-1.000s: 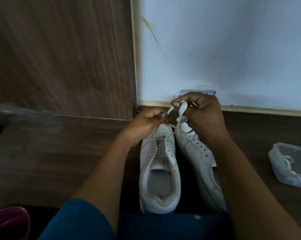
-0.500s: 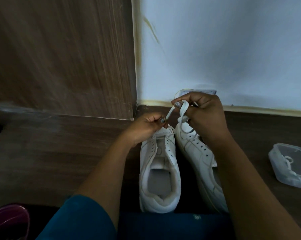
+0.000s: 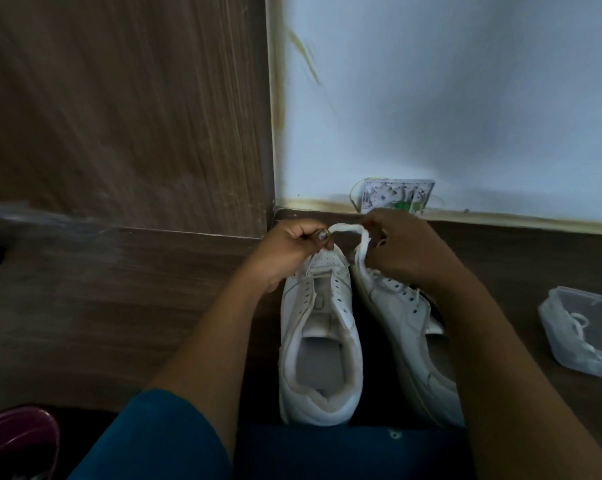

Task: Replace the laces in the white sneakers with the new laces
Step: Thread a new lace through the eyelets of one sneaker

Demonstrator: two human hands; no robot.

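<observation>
Lacing is judged to be at an early stage. A flat, woven white lace point(image 3: 348, 229) is pinched by the left hand point(image 3: 292, 249) and gripped in the curled fingers point(image 3: 384, 225) of the right hand point(image 3: 408, 252), above the toes of the left sneaker point(image 3: 318, 341) and right sneaker point(image 3: 396, 318). Only the lowest eyelets of the left sneaker appear threaded; those visible on the right sneaker appear empty. Both uppers are smooth, perforated and leather-like. A spare lace point(image 3: 580, 322) is coiled in a clear, rounded plastic box point(image 3: 569, 351).
</observation>
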